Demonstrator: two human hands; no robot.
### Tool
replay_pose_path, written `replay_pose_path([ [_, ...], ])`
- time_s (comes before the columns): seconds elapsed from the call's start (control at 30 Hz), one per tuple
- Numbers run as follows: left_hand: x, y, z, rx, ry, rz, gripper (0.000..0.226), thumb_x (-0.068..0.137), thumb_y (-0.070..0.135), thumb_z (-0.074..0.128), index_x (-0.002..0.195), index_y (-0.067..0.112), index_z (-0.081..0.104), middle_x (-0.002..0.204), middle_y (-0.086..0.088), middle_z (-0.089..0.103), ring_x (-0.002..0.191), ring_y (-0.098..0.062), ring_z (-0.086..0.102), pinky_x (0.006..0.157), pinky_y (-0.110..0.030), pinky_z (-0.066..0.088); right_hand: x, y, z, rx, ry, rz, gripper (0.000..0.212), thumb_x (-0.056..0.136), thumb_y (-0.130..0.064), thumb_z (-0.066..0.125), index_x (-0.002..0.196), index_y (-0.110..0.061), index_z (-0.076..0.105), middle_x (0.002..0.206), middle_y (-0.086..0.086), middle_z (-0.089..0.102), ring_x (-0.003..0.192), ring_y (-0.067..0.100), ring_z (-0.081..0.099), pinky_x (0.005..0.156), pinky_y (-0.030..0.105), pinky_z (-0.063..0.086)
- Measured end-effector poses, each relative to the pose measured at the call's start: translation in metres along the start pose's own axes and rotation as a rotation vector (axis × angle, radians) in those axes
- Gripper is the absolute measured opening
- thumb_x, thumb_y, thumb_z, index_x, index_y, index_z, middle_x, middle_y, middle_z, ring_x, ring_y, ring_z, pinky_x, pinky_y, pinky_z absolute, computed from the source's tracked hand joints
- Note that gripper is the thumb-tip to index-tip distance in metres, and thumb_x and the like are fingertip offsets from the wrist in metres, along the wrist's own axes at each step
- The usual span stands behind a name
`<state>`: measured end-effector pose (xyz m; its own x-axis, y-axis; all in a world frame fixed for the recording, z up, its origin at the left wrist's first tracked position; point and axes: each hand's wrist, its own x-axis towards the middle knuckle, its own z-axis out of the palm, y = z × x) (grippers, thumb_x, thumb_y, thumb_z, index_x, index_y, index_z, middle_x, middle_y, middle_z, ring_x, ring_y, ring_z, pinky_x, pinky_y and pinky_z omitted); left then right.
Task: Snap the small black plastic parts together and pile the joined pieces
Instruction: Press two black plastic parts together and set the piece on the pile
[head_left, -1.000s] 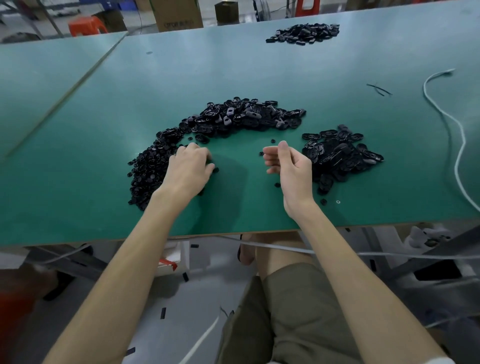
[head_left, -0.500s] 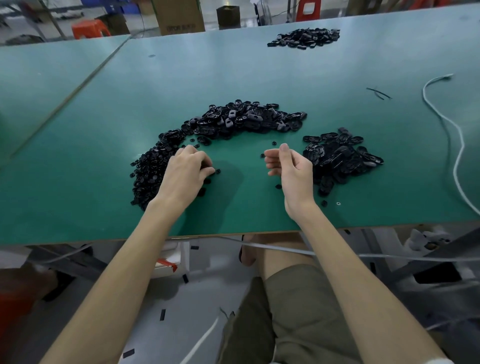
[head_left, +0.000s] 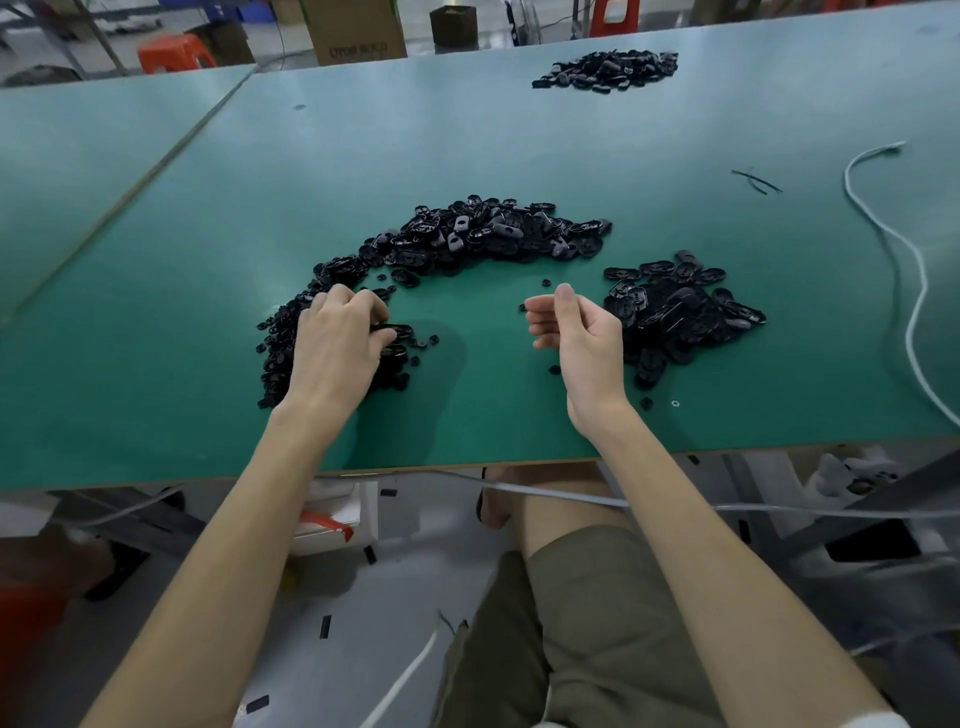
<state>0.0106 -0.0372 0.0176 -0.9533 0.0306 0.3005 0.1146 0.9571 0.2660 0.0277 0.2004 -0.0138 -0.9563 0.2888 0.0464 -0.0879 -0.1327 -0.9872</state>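
Note:
A curved heap of small black plastic parts (head_left: 467, 239) arcs across the green table (head_left: 519, 130) from the centre down to the left. My left hand (head_left: 337, 348) lies over the heap's lower left end, its curled fingers gripping a flat oval black part (head_left: 395, 330). A separate pile of black pieces (head_left: 680, 312) lies to the right. My right hand (head_left: 582, 332) hovers just left of that pile, fingers loosely curled with the thumb up, holding nothing that I can see.
A third pile of black parts (head_left: 608, 70) lies at the table's far side. A white cable (head_left: 904, 270) snakes along the right. Loose single parts (head_left: 647, 402) dot the table near its front edge. Cardboard boxes (head_left: 353, 31) and orange stools (head_left: 171, 54) stand behind.
My left hand has drawn an oval black part out of the heap's edge with its fingertips. My right hand has stayed almost still.

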Motion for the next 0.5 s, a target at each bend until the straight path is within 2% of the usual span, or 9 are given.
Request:
replay_pose_path([
  [0.13,-0.0011,-0.0032,-0.0002,-0.002,-0.067,-0.014,0.021,0.098,0.025,0.070,0.113,0.009,0.072,0.112,-0.012,0.064,0.112,-0.034,0.055,0.104,-0.047,0.041,0.0000,0.0002,-0.0001,-0.005,-0.005,0.003,0.038,0.111,-0.026,0.047,0.090,-0.012,0.075,0.081,-0.002,0.074,0.075,0.009,0.066,0.068,0.024,0.054],
  [0.27,-0.0038,0.0003,0.0032,-0.032,-0.028,0.001,0.012,0.100,0.020,0.066,0.107,0.013,0.073,0.102,-0.007,0.064,0.106,-0.030,0.057,0.101,-0.042,0.036,-0.0002,-0.0005,-0.0004,-0.008,-0.004,0.003,0.038,0.111,-0.026,0.048,0.090,-0.011,0.075,0.081,-0.001,0.074,0.075,0.009,0.066,0.067,0.023,0.054],
  [0.4,-0.0075,0.0014,0.0064,-0.009,0.023,0.005,0.019,0.105,0.022,0.059,0.111,0.011,0.073,0.109,-0.009,0.064,0.108,-0.030,0.055,0.101,-0.040,0.032,0.0001,-0.0009,-0.0010,-0.011,-0.007,0.004,0.038,0.111,-0.025,0.048,0.090,-0.011,0.075,0.082,0.000,0.074,0.075,0.009,0.065,0.067,0.023,0.054],
  [0.5,-0.0092,-0.0022,0.0026,-0.030,0.033,0.042,0.017,0.100,0.029,0.066,0.108,0.016,0.073,0.110,-0.006,0.061,0.107,-0.027,0.054,0.101,-0.040,0.031,0.0004,-0.0004,-0.0004,-0.009,-0.007,0.004,0.038,0.111,-0.025,0.048,0.090,-0.010,0.075,0.082,0.001,0.074,0.074,0.010,0.065,0.067,0.023,0.054],
])
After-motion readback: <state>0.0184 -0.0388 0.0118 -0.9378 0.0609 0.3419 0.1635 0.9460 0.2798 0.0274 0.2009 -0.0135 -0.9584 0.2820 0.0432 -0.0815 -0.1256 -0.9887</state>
